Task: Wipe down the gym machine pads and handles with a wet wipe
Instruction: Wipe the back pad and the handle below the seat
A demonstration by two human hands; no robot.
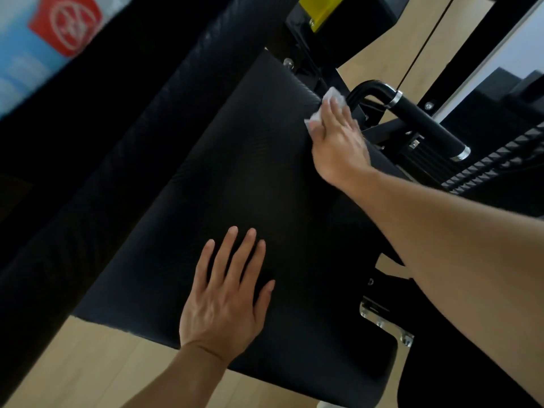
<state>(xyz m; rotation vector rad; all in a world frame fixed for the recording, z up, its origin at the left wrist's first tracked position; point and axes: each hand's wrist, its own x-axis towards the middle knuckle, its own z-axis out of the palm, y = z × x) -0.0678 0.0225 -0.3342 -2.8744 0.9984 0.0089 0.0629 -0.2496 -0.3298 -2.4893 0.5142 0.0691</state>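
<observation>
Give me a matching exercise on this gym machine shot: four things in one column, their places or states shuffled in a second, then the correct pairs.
Column 1
1. left hand
2. right hand
3. wet wipe
4. handle

Column 2
A. white, crumpled under fingers at the seat pad's far corner
B. black grip with chrome rings, beyond the pad, untouched
C. flat on the pad's near part, fingers spread
D. pressing the wipe onto the pad's far edge

Pairs: 1-C, 2-D, 3-A, 4-B
</observation>
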